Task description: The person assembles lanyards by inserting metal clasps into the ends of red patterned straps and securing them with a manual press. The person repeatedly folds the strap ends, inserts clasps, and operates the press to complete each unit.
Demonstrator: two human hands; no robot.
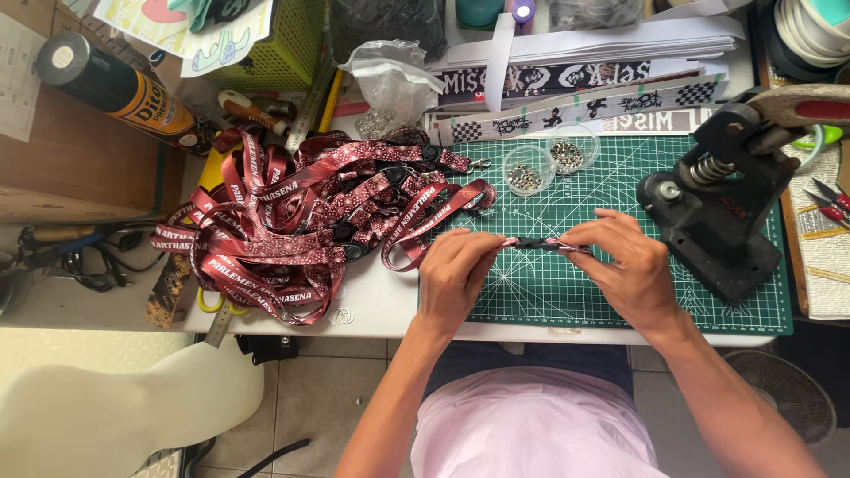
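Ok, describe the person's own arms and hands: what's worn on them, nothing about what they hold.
Both forearms are bare, with no sleeves in view. The left hand and right hand wear no gloves; no rings, watch or bracelets can be seen. The only clothing visible is a pale pink garment below the arms.

The cutting mat [620,195] was green, ruled with a pale grid and fan lines. Left of it, the heap of lanyards [292,221] was dark red with white lettering and a small pale floral print. Above the mat lay strips [575,102] in black and white, some checkered. At the mat's right edge stood a black press [717,212] with a red-tipped handle. Far left of the mat, the spray can [115,88] was black and orange.
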